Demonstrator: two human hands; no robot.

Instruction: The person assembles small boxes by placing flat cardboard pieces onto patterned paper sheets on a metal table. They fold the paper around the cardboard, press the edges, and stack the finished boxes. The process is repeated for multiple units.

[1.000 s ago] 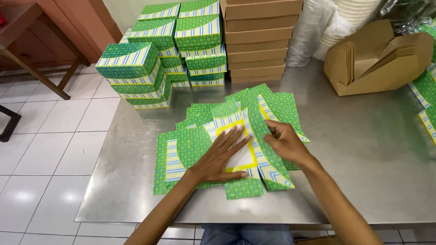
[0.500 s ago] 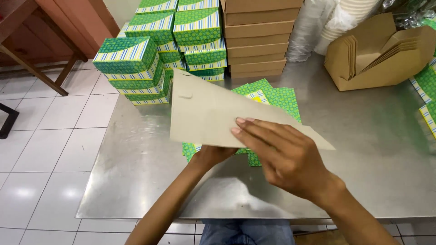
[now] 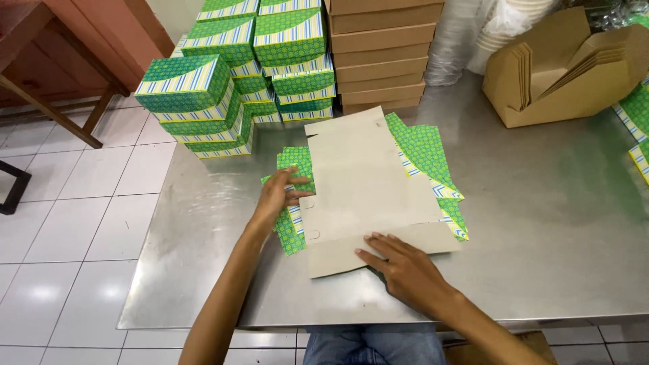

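your hands, apart and flat, press a grey-side-up box blank [image 3: 368, 189] running away from you: left hand [image 3: 278, 198] at its left edge, right hand [image 3: 399, 265] on the near flap.

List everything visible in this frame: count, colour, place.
Flat blank: one, grey-brown side up, table centre.
Printed blanks: several, green patterned, under it.
Folded boxes: many, green striped, stacked back left.
Brown boxes: stack, back centre.
Brown cartons: nested, back right.
Table: one, steel.
Wooden furniture: red-brown, far left.
Left hand: on blank's left edge.
Right hand: flat on blank's near flap.
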